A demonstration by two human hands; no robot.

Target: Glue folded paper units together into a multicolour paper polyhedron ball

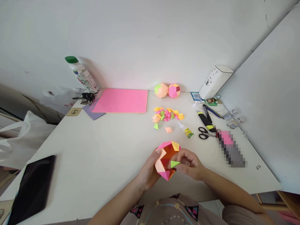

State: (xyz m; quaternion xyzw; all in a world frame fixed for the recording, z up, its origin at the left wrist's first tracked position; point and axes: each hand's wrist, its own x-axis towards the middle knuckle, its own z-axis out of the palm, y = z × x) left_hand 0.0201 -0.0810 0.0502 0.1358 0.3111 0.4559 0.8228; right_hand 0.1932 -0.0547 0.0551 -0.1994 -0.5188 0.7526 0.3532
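A partly open paper ball (160, 166) of pink, peach and yellow pieces is held by my left hand (150, 168), its fingers wrapped round the left side and underneath. My right hand (190, 164) is at the ball's open right side, pinching a small green paper piece (174, 164) that lies across the opening. Beyond the ball, a peach paper piece (168, 130) lies on the white table (105, 162), in front of a pile of folded pieces (167, 115) in pink, yellow, green and peach. A small glue bottle (187, 130) lies right of them.
Two finished paper balls (161, 90) sit against the wall, right of a pink sheet (122, 100). Scissors (204, 133), a cutter (205, 121) and pens lie at the right. A white bottle (83, 75) and keys (87, 97) stand back left; a black tablet (34, 187) lies front left.
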